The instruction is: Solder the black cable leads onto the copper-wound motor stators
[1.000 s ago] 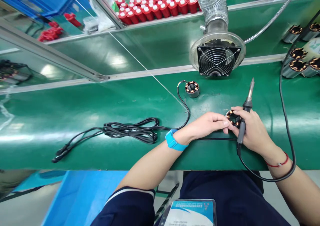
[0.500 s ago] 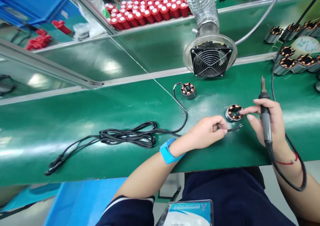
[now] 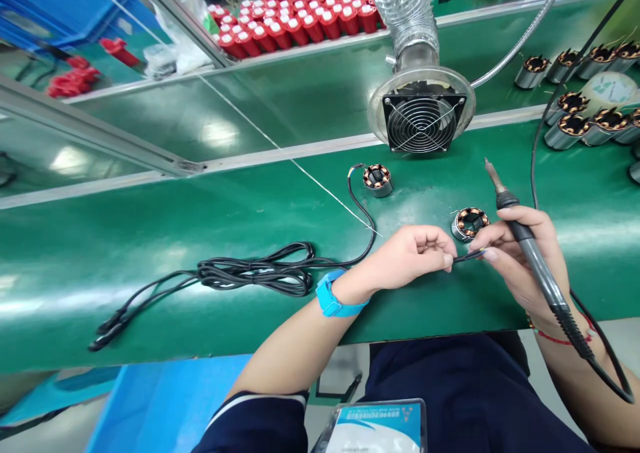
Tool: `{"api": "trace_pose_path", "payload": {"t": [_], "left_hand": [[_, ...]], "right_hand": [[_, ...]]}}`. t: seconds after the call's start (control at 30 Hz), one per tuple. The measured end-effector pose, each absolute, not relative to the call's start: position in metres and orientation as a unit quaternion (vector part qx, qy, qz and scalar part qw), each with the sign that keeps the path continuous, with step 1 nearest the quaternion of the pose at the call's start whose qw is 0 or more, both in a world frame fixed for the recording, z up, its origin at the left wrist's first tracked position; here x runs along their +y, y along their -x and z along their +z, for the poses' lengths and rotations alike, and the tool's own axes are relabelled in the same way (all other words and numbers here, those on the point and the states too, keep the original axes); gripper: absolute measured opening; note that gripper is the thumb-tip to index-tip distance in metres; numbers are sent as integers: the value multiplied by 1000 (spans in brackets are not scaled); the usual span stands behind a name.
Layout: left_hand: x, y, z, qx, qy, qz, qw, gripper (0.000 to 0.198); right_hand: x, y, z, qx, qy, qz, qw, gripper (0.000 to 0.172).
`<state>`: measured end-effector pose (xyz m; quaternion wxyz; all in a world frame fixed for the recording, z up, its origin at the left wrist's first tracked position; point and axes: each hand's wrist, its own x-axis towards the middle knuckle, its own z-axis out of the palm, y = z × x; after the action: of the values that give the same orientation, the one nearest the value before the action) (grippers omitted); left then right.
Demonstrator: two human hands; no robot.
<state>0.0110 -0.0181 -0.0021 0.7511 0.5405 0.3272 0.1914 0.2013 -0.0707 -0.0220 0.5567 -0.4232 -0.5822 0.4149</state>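
Observation:
My left hand (image 3: 424,256) pinches a black power cable (image 3: 466,257) near its stripped end. At that end, the thumb and forefinger of my right hand (image 3: 525,256) meet the thin wires. A soldering iron (image 3: 534,256) also rests in my right hand, its tip pointing up and left, away from the wires. Just behind the fingers stands a motor stator (image 3: 470,225) with copper windings. Another stator (image 3: 378,180) sits farther left, joined to a black cord (image 3: 370,233). A coiled bundle of cord (image 3: 255,271) with a plug lies left of my wrist.
A fan-fronted extractor duct (image 3: 421,123) hangs over the back of the green bench (image 3: 165,233). More stators (image 3: 567,133) stand at the right rear. Red cylindrical parts (image 3: 300,26) fill a shelf behind. The iron's cord (image 3: 537,153) runs along the right.
My right hand has moved left and down from the stator to the cable end, its fingers closing on the wires. The soldering iron has tilted left. My left hand has barely shifted.

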Motion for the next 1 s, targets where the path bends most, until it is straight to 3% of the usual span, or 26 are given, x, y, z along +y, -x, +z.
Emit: {"api": "trace_pose_path", "payload": {"t": [0.3, 0.63, 0.83, 0.9, 1.0], "left_hand": [[-26, -15, -2, 353, -624, 207, 666, 28], [-26, -12, 1, 349, -744, 211, 529, 30], [-25, -13, -1, 347, -693, 231, 588, 20], [-25, -13, 0, 359, -634, 225, 647, 12], [-26, -14, 1, 319, -533, 173, 764, 18]], "right_hand": [[-71, -193, -26, -609, 440, 387, 535, 39], [-70, -188, -23, -656, 429, 333, 523, 42], [-72, -186, -24, -662, 428, 321, 525, 43], [-74, -184, -23, -659, 438, 306, 530, 40], [-76, -182, -21, -647, 471, 286, 526, 34]]}}
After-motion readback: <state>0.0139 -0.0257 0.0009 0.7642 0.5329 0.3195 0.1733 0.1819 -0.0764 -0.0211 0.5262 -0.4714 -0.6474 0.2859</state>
